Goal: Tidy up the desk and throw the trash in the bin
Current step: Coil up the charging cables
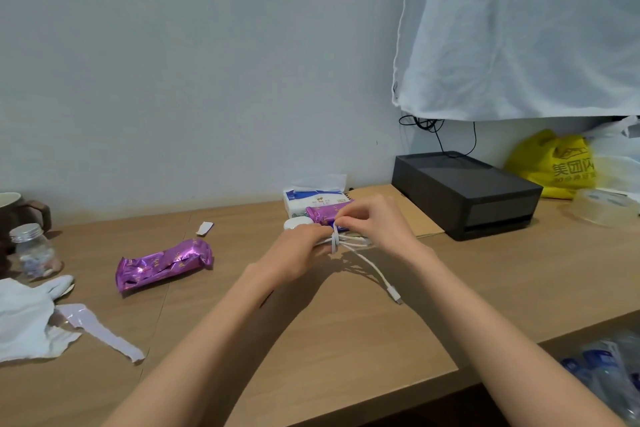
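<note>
Over the middle of the wooden desk point(311, 340), both my hands hold a coiled white cable point(349, 242). My left hand point(294, 251) grips the bundle's left end. My right hand point(375, 222) pinches a turn of the cable wound across the bundle. The loose end with its plug point(394, 295) hangs down onto the desk. A crumpled purple wrapper point(162, 263) lies to the left. A second purple wrapper point(327, 211) sits behind my hands, partly hidden. Torn white paper point(27, 319) and a silvery torn strip point(100, 329) lie at the left edge.
A tissue pack point(311, 199) and a small white round thing point(294, 222) stand behind my hands. A black box point(467, 194) sits at the back right, with a yellow bag point(554, 166) and a clear container point(602, 208) beyond. A glass jar point(33, 250) and a mug point(17, 211) stand far left.
</note>
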{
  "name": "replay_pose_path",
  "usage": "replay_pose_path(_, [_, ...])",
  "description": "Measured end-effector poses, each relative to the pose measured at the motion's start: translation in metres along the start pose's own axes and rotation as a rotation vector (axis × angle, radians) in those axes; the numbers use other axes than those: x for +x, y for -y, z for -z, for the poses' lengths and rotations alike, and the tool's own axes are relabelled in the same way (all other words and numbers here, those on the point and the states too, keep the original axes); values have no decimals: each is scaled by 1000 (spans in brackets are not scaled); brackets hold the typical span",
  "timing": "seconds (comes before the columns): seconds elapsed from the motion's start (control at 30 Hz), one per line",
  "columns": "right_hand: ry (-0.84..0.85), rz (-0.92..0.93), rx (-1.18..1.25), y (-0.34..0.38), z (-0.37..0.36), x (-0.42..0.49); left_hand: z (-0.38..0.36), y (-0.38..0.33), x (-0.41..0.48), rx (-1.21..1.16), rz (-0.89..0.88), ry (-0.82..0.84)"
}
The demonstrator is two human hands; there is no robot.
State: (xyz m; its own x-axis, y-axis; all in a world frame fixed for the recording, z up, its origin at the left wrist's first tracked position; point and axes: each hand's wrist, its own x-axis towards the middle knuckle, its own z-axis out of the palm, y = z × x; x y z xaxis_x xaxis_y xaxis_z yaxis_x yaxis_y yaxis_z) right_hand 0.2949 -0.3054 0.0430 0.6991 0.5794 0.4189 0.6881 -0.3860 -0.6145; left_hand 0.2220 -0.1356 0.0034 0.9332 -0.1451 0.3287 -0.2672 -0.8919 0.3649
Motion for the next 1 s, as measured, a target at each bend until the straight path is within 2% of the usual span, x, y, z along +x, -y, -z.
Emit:
replay_pose_path(0.13, [44, -168, 67, -12, -7, 8, -6, 6, 6, -168, 58, -78])
replay_pose_path(0.23, [110, -207, 12, -23, -16, 15, -12, 10, 9, -292, 145, -107])
replay_pose_path(0.33, [106, -218, -12, -31, -22, 22, -17, 13, 15, -306, 178, -110])
replay_pose_path(0.47, [129, -130, -140, -35, -22, 29, -18, 15, 24, -252, 219, -145])
replay_pose_path(0.7, [385, -34, -131, -34, -17, 24, -19, 17, 33, -206, 311, -197])
replay_pose_path(0.9, [313, 83, -246, -41, -23, 20, -19, 24, 24, -24, 232, -253])
replay_pose_path(1.0, [241, 134, -428, -49, -29, 21, -10, 28, 14, 13, 193, -269])
